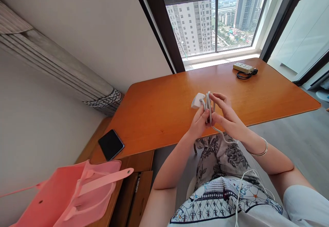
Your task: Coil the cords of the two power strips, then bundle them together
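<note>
My left hand point(198, 123) is closed around a white cable point(208, 100), gathered in upright loops over the near edge of the table. Beside these loops, on the far left side, is a white block point(197, 101) that the cable seems to run into; its exact kind is unclear. My right hand point(228, 116) has its fingers and thumb on the right side of the loops. A loose length of the cable hangs below my hands and crosses toward my right wrist.
On the brown table point(154, 112), a power strip point(243, 67) with a black cord lies at the far right. A dark tablet or phone point(111, 144) rests at the left corner. A pink bag point(69, 192) stands lower left; a window point(216, 21) is behind the table.
</note>
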A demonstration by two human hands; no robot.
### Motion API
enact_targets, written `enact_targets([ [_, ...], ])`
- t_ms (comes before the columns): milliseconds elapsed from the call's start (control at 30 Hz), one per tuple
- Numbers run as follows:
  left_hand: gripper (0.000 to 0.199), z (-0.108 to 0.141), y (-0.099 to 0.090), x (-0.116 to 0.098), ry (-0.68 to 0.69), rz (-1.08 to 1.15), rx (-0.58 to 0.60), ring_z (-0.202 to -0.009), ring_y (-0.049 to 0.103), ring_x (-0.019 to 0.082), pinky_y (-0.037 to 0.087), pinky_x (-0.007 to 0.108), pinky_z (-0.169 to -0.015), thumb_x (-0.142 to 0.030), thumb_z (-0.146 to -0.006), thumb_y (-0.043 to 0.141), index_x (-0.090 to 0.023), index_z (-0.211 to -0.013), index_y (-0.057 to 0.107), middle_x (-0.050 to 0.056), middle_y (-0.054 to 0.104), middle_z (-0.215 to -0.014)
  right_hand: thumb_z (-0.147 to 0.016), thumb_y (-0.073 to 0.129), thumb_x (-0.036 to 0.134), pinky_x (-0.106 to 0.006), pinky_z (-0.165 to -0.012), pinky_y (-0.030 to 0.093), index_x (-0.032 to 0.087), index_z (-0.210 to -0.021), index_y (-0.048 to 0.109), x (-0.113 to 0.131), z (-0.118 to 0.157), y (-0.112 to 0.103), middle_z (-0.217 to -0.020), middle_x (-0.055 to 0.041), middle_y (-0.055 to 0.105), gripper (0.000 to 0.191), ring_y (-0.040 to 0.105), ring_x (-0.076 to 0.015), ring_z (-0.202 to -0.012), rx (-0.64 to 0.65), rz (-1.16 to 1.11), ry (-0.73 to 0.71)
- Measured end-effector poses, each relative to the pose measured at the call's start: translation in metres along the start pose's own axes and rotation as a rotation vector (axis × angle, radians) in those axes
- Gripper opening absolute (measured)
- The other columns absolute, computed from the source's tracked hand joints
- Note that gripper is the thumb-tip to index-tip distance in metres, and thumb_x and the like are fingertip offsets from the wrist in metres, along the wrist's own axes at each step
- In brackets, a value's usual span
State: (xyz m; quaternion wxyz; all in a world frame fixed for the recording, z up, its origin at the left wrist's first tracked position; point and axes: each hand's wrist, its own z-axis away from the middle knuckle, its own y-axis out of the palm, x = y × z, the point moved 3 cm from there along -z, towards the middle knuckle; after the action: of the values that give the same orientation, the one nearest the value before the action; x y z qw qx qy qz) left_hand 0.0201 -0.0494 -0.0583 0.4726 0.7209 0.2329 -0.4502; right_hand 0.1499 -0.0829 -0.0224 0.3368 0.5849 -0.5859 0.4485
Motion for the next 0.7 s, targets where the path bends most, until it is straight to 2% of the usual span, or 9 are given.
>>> enact_targets([
  [100, 0.038, 0.001, -0.003, -0.016, -0.050, 0.083, 0.042, -0.033, 0.029, 0.006, 0.023, 0.018, -0.035, -0.053, -0.088, 0.069, -0.019, -0.079, 0.054, -0.007, 0.045, -0.043, -0.090, 0.063, 0.057, -0.050, -0.129, 0.020, 0.033, -0.146, 0.052, -0.018, -0.013, -0.007, -0.160, -0.0054, 0.034, 0.062, 0.022, -0.0273, -0.155, -0.118, -0.078, 0.062],
  [167, 0.037, 0.003, -0.004, -0.025, -0.083, 0.148, 0.043, -0.031, 0.023, 0.006, 0.023, 0.018, -0.035, -0.050, -0.094, 0.061, -0.020, -0.076, 0.048, -0.009, 0.037, -0.039, -0.083, 0.072, 0.053, -0.049, -0.123, 0.033, 0.031, -0.144, 0.049, -0.033, -0.021, -0.010, -0.158, -0.0082, 0.037, 0.068, 0.033, -0.0278, -0.149, -0.135, -0.153, 0.153],
  [267, 0.035, 0.005, -0.003, -0.032, -0.104, 0.215, 0.058, -0.031, 0.014, 0.005, 0.023, 0.016, -0.035, -0.047, -0.099, 0.054, -0.021, -0.077, 0.048, -0.011, 0.031, -0.038, -0.080, 0.074, 0.046, -0.041, -0.104, 0.051, 0.024, -0.124, 0.057, -0.047, -0.029, -0.007, -0.131, -0.0100, 0.060, 0.052, 0.058, -0.0237, -0.123, 0.002, -0.263, 0.259],
  [367, 0.040, 0.004, -0.004, -0.033, -0.110, 0.258, 0.007, -0.032, 0.006, 0.004, 0.019, 0.015, -0.034, -0.053, -0.099, 0.053, -0.020, -0.077, 0.049, -0.012, 0.024, -0.039, -0.081, 0.070, 0.033, -0.032, -0.083, 0.057, 0.022, -0.113, 0.056, -0.049, -0.030, -0.004, -0.105, -0.0027, 0.066, 0.037, 0.069, -0.0156, -0.090, 0.075, -0.341, 0.276],
  [433, 0.041, 0.003, -0.007, -0.031, -0.117, 0.290, -0.058, -0.033, 0.004, 0.004, 0.017, 0.015, -0.034, -0.054, -0.099, 0.052, -0.019, -0.078, 0.052, -0.013, 0.019, -0.040, -0.077, 0.068, 0.024, -0.030, -0.073, 0.057, 0.023, -0.115, 0.054, -0.049, -0.029, -0.002, -0.099, 0.0004, 0.065, 0.041, 0.069, -0.0127, -0.075, 0.077, -0.391, 0.261],
  [567, 0.030, 0.003, -0.013, -0.030, -0.117, 0.343, -0.141, -0.036, 0.001, 0.004, 0.014, 0.015, -0.035, -0.038, -0.102, 0.053, -0.016, -0.082, 0.059, -0.013, 0.015, -0.044, -0.067, 0.062, 0.017, -0.028, -0.064, 0.055, 0.020, -0.109, 0.056, -0.050, -0.029, -0.002, -0.087, 0.0027, 0.067, 0.042, 0.067, -0.0120, -0.064, 0.058, -0.537, 0.270],
  [700, 0.028, 0.004, -0.014, -0.030, -0.120, 0.377, -0.168, -0.036, 0.000, 0.004, 0.012, 0.015, -0.035, -0.028, -0.103, 0.046, -0.016, -0.080, 0.058, -0.013, 0.012, -0.045, -0.062, 0.062, 0.014, -0.026, -0.059, 0.052, 0.018, -0.098, 0.059, -0.048, -0.029, -0.004, -0.068, 0.0053, 0.061, 0.036, 0.052, -0.0077, -0.051, 0.120, -0.672, 0.308],
])
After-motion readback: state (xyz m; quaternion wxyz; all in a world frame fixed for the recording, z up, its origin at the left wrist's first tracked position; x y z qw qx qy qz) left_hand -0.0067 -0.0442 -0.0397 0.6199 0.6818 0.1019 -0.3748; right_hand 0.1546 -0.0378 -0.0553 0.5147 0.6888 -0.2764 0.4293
